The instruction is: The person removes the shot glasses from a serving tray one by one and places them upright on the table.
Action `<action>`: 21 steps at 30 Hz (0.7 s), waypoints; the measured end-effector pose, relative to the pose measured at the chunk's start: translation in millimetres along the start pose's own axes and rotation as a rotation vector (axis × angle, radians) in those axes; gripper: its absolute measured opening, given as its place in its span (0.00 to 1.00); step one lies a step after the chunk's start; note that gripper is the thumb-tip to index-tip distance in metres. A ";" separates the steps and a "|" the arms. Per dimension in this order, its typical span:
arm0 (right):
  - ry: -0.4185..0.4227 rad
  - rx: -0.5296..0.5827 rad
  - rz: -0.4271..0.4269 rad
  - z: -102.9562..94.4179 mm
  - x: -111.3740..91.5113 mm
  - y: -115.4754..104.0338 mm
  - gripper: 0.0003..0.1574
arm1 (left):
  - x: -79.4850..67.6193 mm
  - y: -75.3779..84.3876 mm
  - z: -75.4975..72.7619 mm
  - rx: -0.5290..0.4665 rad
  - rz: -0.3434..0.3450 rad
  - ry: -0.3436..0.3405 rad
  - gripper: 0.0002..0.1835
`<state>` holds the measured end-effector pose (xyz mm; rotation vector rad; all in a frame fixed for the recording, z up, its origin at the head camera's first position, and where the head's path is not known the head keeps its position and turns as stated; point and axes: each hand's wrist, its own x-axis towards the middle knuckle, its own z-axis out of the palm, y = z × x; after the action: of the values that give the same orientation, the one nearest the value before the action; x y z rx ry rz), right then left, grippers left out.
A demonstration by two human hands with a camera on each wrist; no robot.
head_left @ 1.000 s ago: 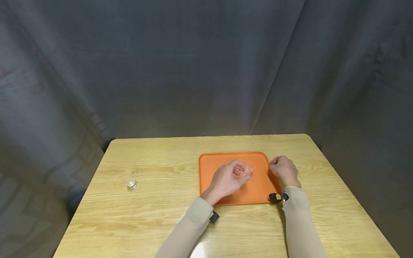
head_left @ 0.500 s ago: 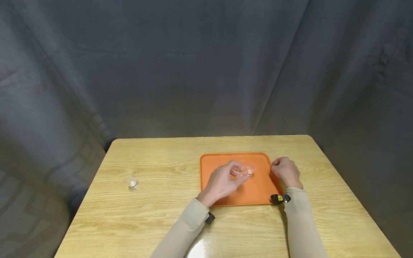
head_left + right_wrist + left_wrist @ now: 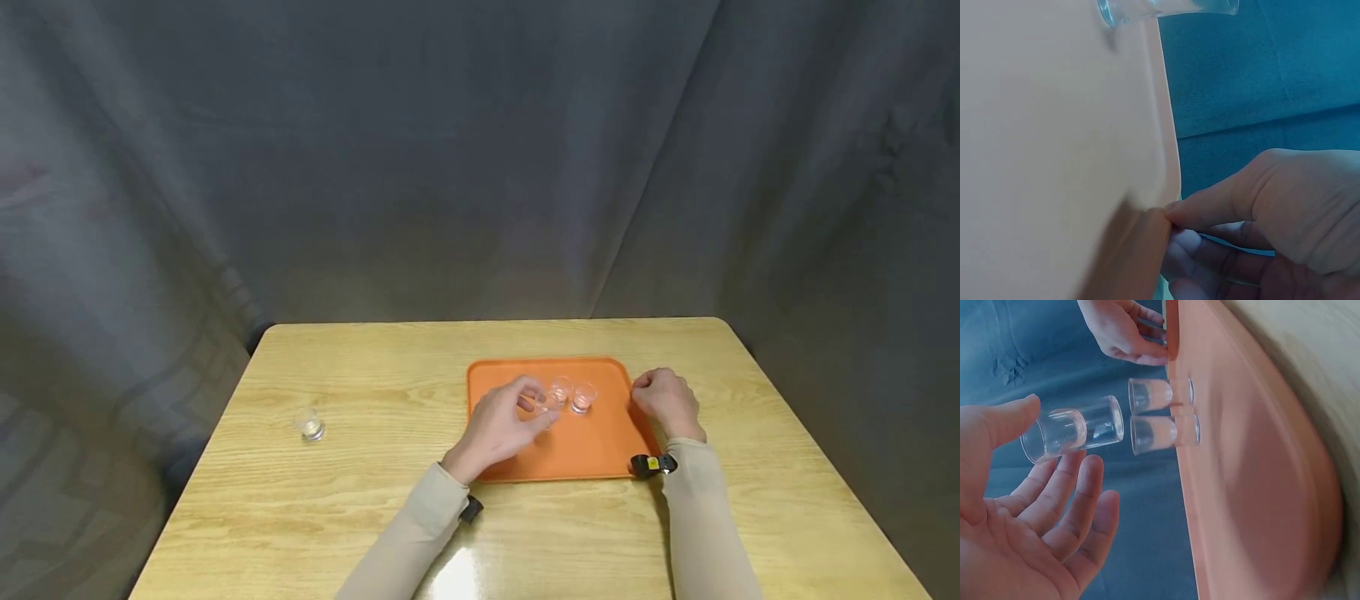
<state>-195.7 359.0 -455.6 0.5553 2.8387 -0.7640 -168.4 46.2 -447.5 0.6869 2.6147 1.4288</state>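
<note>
Over the orange tray (image 3: 600, 446), my left hand (image 3: 495, 427) holds a clear shot glass (image 3: 1094, 427) near its rim, between thumb and fingers. In the left wrist view its base is apart from the tray surface. Two more shot glasses, one (image 3: 560, 392) and another (image 3: 582, 399), stand upright side by side on the tray, just right of the held one. At the tray's right side my right hand (image 3: 666, 403) pinches the rim (image 3: 1166, 215) between thumb and fingers; its other fingers lie partly hidden beneath the edge.
Another clear shot glass (image 3: 310, 427) stands on the left part of the wooden table (image 3: 360, 500). A dark curtain (image 3: 420, 167) hangs behind the table and along both sides.
My left hand has drawn leftward with the held glass, away from the two standing glasses, which now show more fully. The right hand stays on the tray rim.
</note>
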 end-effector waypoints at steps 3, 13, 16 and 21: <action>0.008 -0.009 -0.009 0.2 -1.2 1.7 0.15 | -1.8 -6.2 -5.3 -0.036 -0.002 0.005 0.21; 0.005 -0.024 0.001 -0.3 -1.2 0.8 0.14 | -10.1 -24.3 -21.1 -0.072 -0.013 0.033 0.21; -0.004 -0.024 0.009 0.3 -0.2 -0.9 0.14 | -13.5 -30.3 -25.5 -0.059 -0.015 0.040 0.22; -0.005 -0.026 0.001 0.0 -1.2 -0.8 0.14 | -20.5 -37.4 -32.9 -0.059 -0.020 0.045 0.22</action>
<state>-194.9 358.0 -455.0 0.5498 2.8398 -0.7267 -172.2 -5.4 -462.4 0.6277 2.5930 1.5270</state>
